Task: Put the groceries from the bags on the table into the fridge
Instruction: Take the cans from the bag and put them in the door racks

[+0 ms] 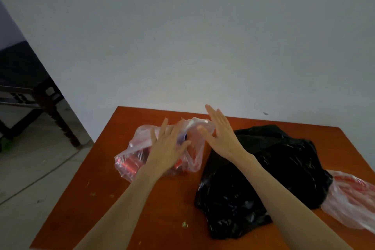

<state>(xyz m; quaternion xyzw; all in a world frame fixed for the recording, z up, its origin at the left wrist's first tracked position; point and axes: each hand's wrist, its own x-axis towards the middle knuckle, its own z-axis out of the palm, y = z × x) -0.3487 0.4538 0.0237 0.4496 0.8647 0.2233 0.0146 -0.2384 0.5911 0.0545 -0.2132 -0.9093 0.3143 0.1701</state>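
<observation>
On the orange-brown wooden table (pixel 154 205) in front of me lies a translucent pink plastic bag (pixel 132 160), slumped on its side with red packaged goods showing through its film; I cannot make out what they are. My left hand (pixel 168 144) lies across the top of that bag with fingers straight and spread, holding nothing. My right hand (pixel 218 132) sits just beside it at the bag's raised mouth, palm turned inward, fingers extended and thumb apart. It seems to brush the plastic, though motion blur leaves the contact unclear. Right of the pink bag, touching it, a crumpled glossy black plastic bag (pixel 263 178) covers much of the tabletop. Past it, at the table's right edge, a second pale pink bag (pixel 353 201) with red contents pokes out. Behind the table is a plain pale wall (pixel 182 36).
</observation>
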